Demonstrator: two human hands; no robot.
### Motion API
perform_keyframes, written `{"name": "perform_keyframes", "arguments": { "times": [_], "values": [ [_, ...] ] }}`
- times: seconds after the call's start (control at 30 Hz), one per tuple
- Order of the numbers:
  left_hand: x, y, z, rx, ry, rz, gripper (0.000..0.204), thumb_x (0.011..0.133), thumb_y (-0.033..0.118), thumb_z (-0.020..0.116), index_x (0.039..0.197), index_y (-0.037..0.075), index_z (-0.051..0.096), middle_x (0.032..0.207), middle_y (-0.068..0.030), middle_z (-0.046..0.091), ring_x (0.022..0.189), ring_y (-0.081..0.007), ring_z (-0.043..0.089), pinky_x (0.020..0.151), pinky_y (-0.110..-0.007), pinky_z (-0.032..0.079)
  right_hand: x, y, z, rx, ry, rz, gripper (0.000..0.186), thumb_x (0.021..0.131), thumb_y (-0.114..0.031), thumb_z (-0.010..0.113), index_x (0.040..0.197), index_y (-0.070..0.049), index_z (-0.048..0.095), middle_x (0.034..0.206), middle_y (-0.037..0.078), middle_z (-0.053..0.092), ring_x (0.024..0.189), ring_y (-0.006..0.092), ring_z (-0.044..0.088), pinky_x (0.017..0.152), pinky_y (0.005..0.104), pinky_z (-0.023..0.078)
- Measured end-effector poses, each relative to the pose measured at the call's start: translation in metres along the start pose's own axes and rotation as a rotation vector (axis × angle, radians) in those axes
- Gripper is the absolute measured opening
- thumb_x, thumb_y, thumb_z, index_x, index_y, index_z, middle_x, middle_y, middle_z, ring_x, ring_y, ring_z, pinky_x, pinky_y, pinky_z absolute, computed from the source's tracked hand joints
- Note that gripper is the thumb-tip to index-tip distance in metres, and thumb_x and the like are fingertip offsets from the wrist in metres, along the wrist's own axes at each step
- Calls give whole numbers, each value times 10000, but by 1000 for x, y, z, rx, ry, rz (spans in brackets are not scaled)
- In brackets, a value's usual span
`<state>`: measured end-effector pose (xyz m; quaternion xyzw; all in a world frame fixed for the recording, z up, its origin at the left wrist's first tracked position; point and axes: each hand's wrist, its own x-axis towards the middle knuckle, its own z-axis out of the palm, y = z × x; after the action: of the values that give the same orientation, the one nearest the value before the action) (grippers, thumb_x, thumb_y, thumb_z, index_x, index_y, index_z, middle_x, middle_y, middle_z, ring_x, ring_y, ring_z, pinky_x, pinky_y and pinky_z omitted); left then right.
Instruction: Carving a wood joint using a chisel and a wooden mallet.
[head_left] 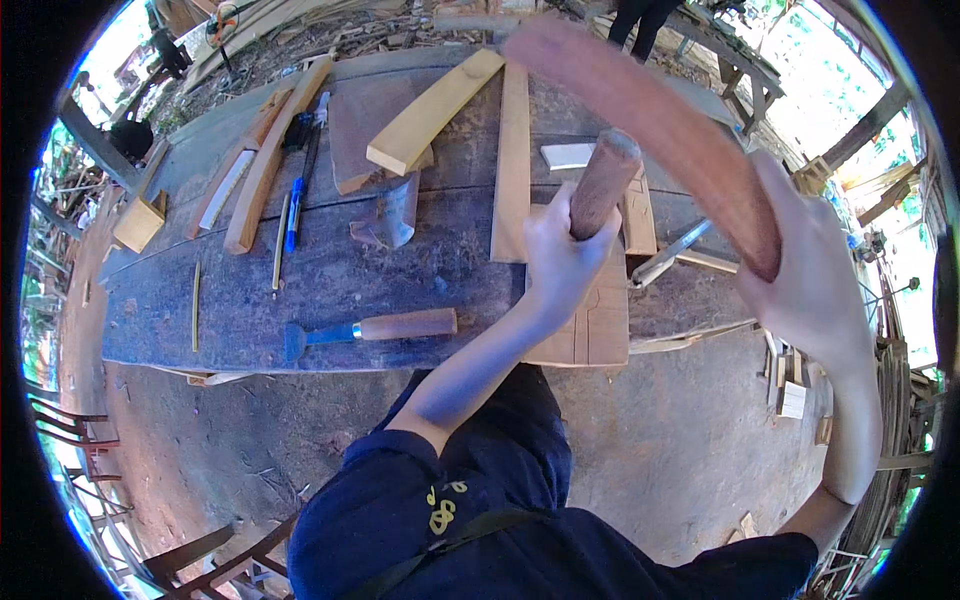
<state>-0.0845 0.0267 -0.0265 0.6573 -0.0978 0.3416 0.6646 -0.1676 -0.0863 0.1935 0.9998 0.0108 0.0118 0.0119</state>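
My left hand [570, 255] is closed round an upright, round wooden tool handle [605, 185], its end pointing up. The tool's lower end is hidden by the hand. Beneath that hand lies a flat board [595, 335] with lines marked on it, at the bench's near edge. Raised at the right, my right hand [810, 255] grips one end of a long reddish wooden bar [660, 130]. The bar slants up and left, its far end slightly blurred, apart from the handle in this view. A wide-bladed chisel [405, 323] with a wooden handle lies left of my left forearm.
The dark workbench [350, 280] carries wood strips [280, 150], a pale block [435, 110], a long plank [512, 170], a blue marker [294, 215], a thin stick [196, 305] and a crumpled clear sheet [392, 218]. Behind stands a person [640, 25]. Chairs [75, 430] are at left.
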Motion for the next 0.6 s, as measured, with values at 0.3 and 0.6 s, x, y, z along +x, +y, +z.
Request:
{"name": "perform_keyframes", "arguments": {
  "times": [0.3,0.6],
  "values": [
    [-9,2,2,-15,-67,-41,176,775,99,752,840,10,614,643,-68,600,592,-126,585,560,-286,473,-3,22,14,59,111,-252,704,683,-39,624,1356,-10,419,1078,236,624,1016,387,609,917,435,441],
    [-10,9,-11,-7,-96,-100,221,773,109,753,863,4,580,714,-148,620,624,-222,639,596,-334,488,-13,24,-13,393,458,-159,813,709,-79,632,1442,75,317,1035,276,590,1083,313,594,982,379,419]
  ]
}}
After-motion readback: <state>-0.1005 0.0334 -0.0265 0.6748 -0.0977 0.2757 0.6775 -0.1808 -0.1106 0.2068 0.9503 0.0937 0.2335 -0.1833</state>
